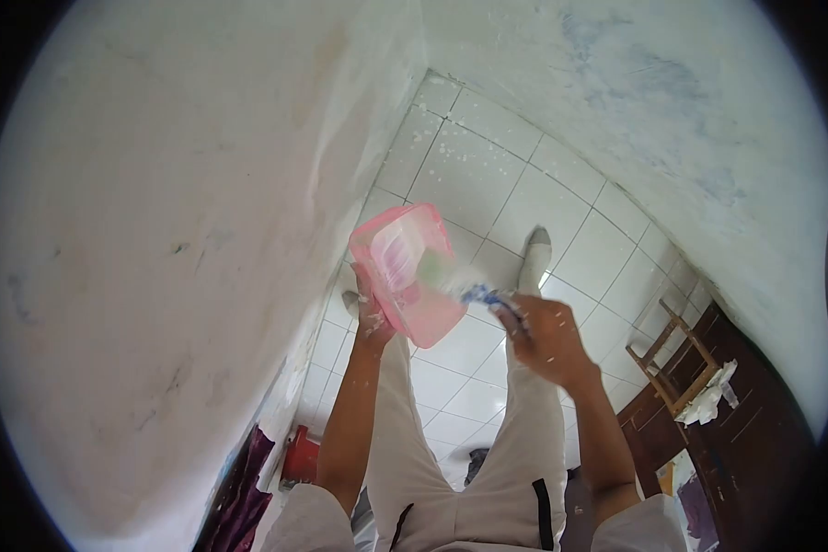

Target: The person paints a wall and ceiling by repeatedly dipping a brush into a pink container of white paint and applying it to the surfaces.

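Note:
My left hand point(373, 317) is wrapped round the side of a pink plastic tub point(435, 322), which tilts in front of my legs. White paint coats part of its inside. In my right hand point(554, 342) is a paintbrush point(480, 294) with a blue handle, its fingers closed round the grip. The brush points left, and its pale, motion-blurred head overlaps the tub's opening in this view. White specks dot the right hand and the left wrist.
Patchy painted walls point(184, 221) rise on both sides and meet at a far corner. White floor tiles point(460, 166) carry paint spots. A wooden stool frame point(676, 354) with a white cloth point(708, 400) is by brown furniture point(754, 442) at right. Something red point(301, 455) stands lower left.

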{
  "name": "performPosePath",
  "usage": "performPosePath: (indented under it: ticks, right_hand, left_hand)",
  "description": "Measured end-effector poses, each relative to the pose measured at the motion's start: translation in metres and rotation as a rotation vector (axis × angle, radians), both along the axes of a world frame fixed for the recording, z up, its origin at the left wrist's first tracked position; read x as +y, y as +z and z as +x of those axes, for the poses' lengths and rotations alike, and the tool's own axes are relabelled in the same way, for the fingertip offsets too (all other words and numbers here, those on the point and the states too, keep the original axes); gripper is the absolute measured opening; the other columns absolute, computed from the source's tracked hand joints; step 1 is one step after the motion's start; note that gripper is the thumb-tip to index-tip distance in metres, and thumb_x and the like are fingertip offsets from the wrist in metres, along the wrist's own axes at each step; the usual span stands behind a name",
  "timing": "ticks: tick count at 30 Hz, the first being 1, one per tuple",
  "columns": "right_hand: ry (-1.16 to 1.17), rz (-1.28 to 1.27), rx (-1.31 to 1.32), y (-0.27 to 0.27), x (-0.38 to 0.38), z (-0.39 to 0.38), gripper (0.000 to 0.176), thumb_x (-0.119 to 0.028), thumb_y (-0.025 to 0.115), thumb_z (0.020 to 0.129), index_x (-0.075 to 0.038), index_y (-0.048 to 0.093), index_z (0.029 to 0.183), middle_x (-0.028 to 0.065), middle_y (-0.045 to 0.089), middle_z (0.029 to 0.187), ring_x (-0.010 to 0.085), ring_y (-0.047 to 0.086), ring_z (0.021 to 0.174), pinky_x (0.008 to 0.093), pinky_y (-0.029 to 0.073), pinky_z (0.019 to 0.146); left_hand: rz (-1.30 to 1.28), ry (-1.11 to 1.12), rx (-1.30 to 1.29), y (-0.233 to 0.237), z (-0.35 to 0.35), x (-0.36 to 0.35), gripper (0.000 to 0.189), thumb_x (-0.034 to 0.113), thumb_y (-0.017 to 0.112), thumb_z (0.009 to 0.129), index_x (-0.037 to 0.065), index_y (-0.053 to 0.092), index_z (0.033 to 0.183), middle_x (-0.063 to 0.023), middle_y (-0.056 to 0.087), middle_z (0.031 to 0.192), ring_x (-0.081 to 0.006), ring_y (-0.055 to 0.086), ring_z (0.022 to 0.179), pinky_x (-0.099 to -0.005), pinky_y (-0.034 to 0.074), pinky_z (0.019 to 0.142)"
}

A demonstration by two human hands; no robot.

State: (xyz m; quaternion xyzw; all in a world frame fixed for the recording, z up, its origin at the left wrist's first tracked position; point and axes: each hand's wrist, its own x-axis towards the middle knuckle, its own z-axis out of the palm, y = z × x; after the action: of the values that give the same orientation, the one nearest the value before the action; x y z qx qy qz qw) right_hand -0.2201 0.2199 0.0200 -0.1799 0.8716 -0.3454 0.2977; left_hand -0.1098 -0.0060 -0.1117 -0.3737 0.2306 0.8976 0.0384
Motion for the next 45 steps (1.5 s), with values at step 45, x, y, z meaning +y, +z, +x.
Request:
performPosePath:
  ticks: [45]
  right_hand:
    - [-0.843,-0.416,0.489,-0.056,-0.137,-0.184,0.024,-0.017,0.048,0.102,0.007,0.052,0.105,0.0190,0.061,0.069,0.0283,0.063,0.062,0.0401,0.051,0.062]
  left_hand:
    - [0.064,0.148,-0.090,0.124,0.112,-0.011,0.083,0.076,0.040,0.090,0.019,0.033,0.150,-0.0048,0.042,0.145,-0.0260,0.041,0.133,-0.0469,0.039,0.110]
